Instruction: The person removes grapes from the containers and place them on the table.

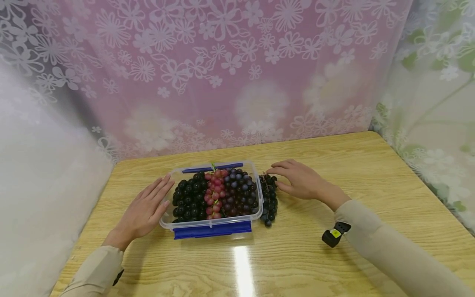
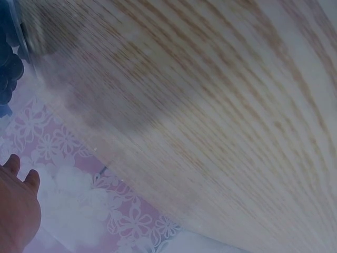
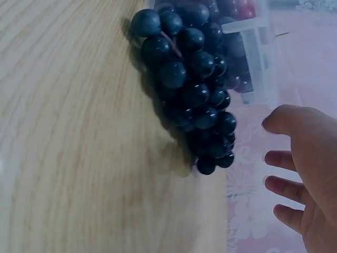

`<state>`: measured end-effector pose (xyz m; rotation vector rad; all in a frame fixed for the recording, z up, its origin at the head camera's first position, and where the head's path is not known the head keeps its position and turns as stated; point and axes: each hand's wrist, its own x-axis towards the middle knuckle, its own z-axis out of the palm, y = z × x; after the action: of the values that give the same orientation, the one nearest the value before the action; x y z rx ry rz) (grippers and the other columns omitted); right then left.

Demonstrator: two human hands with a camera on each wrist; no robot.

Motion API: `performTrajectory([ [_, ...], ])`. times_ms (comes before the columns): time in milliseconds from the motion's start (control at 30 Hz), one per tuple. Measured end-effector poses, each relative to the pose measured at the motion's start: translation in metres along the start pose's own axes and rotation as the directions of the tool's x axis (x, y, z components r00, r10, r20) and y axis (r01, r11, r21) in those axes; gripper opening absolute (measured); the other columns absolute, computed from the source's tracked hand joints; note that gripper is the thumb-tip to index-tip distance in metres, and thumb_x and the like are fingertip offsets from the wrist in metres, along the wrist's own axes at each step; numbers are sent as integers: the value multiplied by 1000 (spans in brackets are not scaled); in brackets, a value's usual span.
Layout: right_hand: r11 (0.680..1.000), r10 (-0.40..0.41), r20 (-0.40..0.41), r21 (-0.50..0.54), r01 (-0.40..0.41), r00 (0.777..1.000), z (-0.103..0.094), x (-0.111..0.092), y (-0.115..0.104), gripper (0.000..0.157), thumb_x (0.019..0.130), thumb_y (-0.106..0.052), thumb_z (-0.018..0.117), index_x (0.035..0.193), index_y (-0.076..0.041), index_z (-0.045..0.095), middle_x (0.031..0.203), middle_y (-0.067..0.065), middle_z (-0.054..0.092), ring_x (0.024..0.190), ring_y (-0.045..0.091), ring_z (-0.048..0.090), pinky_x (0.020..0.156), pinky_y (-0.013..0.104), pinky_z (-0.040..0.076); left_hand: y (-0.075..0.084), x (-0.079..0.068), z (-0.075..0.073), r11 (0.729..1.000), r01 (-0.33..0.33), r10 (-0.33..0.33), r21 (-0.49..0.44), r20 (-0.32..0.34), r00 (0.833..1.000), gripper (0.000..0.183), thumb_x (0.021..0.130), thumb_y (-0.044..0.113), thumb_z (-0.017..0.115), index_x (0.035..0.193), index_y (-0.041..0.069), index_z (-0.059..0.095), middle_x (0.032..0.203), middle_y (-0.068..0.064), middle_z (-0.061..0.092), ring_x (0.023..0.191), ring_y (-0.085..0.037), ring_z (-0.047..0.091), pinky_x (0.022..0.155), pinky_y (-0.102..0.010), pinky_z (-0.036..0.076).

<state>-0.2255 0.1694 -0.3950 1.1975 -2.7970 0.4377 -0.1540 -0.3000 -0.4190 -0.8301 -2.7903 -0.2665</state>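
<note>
A clear plastic box (image 1: 256, 212) with blue latches stands on the table, holding black grapes (image 1: 191, 196) at left, a red bunch (image 1: 215, 192) in the middle and dark purple grapes (image 1: 240, 196) at right. Against its right side lies another bunch of black grapes (image 1: 269, 202), seen close up in the right wrist view. My left hand (image 1: 146, 210) has straight fingers at the box's left rim. At the stem end of the outer bunch, my right hand (image 1: 300, 179) hovers with fingers spread and loosely bent, holding nothing.
The wooden table (image 1: 297, 255) reaches back to a pink flowered curtain (image 1: 237, 82). White cloth (image 1: 44, 177) hangs along the left, and a leafy patterned curtain (image 1: 438, 103) on the right. A black strap (image 1: 331, 237) hangs from the right sleeve.
</note>
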Motion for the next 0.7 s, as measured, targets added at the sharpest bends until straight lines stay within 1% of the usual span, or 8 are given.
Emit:
performTrajectory([
  [167,999,0,-20,-46,-1,1000,-11,0,-6,41,96,-30,58,134,-15,58,137,12,50,125,33,44,101,53,37,0,0,0,1000,2,-2,2,3,1000,64,97,19,54,154,14,23,159,-5,15,141,-32,20,114,-44,15],
  [400,994,-42,-71,-102,35,997,-20,0,-15,43,98,-38,53,135,-16,57,138,12,49,126,32,44,103,50,35,0,1,0,1000,17,-17,6,9,1000,62,99,22,51,153,14,24,159,-3,14,142,-29,18,112,-48,19],
  [567,990,-67,-86,-132,55,994,-26,1,-23,46,99,-41,49,137,-16,55,140,13,48,128,34,42,104,51,33,-1,0,0,1000,9,-9,10,9,1000,61,99,23,51,153,14,25,159,-4,15,141,-33,20,114,-45,16],
  [700,987,-69,-72,-152,58,995,-29,1,-29,49,99,-45,48,140,-18,52,144,12,44,131,34,38,107,51,31,-2,1,0,1000,-9,9,24,5,1000,62,99,22,51,153,14,24,158,-5,16,141,-33,20,115,-44,13],
])
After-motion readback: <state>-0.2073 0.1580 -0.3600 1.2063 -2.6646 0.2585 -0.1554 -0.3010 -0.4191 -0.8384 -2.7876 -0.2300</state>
